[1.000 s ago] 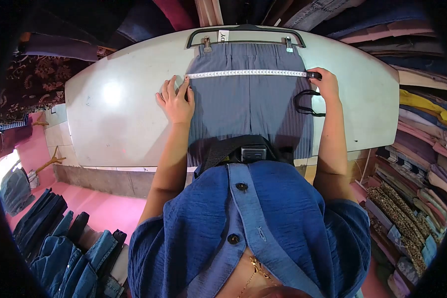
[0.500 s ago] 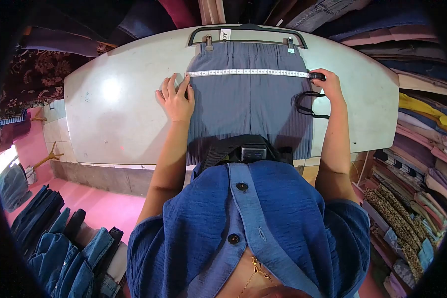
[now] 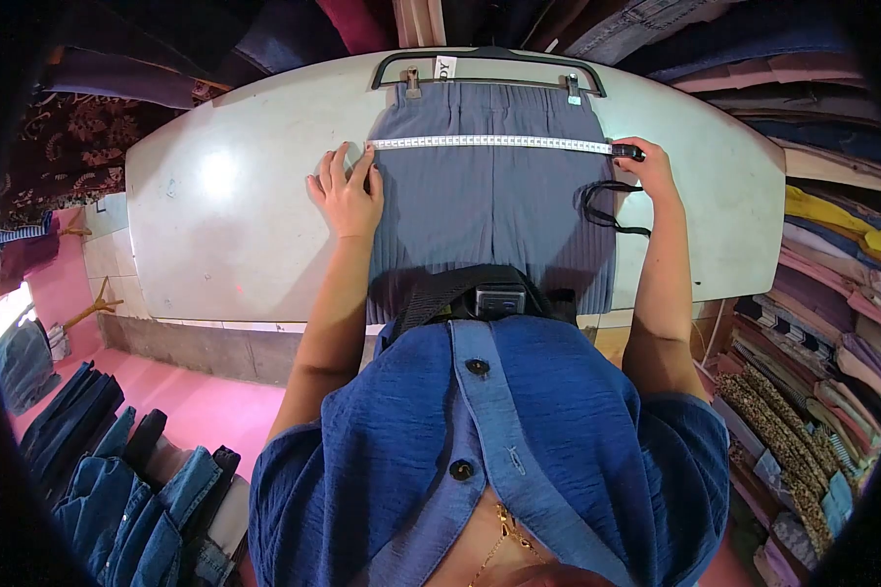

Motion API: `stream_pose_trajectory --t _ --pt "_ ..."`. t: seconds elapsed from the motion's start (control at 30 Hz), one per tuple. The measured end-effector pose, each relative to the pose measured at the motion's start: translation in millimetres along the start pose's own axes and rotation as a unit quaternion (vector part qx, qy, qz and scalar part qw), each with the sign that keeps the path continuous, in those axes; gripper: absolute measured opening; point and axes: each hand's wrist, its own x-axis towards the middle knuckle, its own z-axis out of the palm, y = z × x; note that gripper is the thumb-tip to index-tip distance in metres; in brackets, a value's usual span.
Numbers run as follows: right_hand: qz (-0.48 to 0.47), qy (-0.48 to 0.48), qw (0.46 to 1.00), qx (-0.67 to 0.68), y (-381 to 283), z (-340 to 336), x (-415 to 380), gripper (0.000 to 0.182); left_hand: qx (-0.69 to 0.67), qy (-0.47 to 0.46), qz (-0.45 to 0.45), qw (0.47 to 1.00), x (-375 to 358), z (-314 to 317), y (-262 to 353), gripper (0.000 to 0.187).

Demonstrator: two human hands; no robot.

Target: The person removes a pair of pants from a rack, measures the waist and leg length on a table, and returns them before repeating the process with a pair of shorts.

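Note:
Grey pleated pants (image 3: 440,196) with an elastic waist lie on the white table (image 3: 225,254), clipped to a black hanger (image 3: 489,54). A white tape measure (image 3: 489,142) is stretched straight across them below the waistband. My left hand (image 3: 350,201) rests at their left edge, fingers spread, with one fingertip touching the tape's end. At the right edge, my right hand (image 3: 650,166) is closed around the tape's black case (image 3: 627,152). A black strap loop (image 3: 602,207) lies beneath that hand. The lower legs are hidden behind my body.
Stacked folded clothes (image 3: 812,254) line the right side. Folded jeans (image 3: 117,499) stand at lower left, above a pink floor (image 3: 206,396). Dark patterned fabric (image 3: 69,161) hangs at the left, and more garments (image 3: 421,22) border the table's far edge.

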Motion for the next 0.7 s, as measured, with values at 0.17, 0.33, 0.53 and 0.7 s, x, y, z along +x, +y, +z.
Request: stream_pose_trajectory --t 0.17,0.33,0.53,0.7 --pt "0.010 0.005 1.000 -0.006 -5.6 0.7 -1.7 0.032 -0.004 -0.005 -0.002 1.000 0.4 -1.3 0.6 0.026" --pt "0.011 0.011 1.000 -0.012 -6.4 1.9 -2.8 0.033 -0.011 -0.009 -0.006 1.000 0.2 -1.0 0.8 0.027" --pt "0.004 0.010 1.000 -0.022 -8.6 1.4 -3.4 0.033 -0.010 -0.007 -0.006 1.000 0.3 -1.0 0.8 0.027" --pt "-0.021 0.015 0.999 -0.043 -6.8 2.2 -4.5 0.032 -0.029 -0.019 -0.003 0.999 0.2 -2.2 -0.8 0.031"
